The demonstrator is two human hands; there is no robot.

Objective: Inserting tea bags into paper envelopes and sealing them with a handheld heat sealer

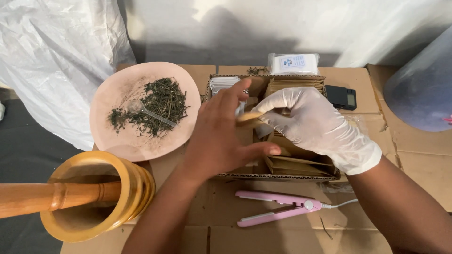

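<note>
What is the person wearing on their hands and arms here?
The right hand wears a thin white disposable glove that ends at the wrist in a loose cuff. The left hand is bare, with a small silver-looking ring on one finger. Both forearms are bare, with no sleeves, watch or bracelet in view.
</note>
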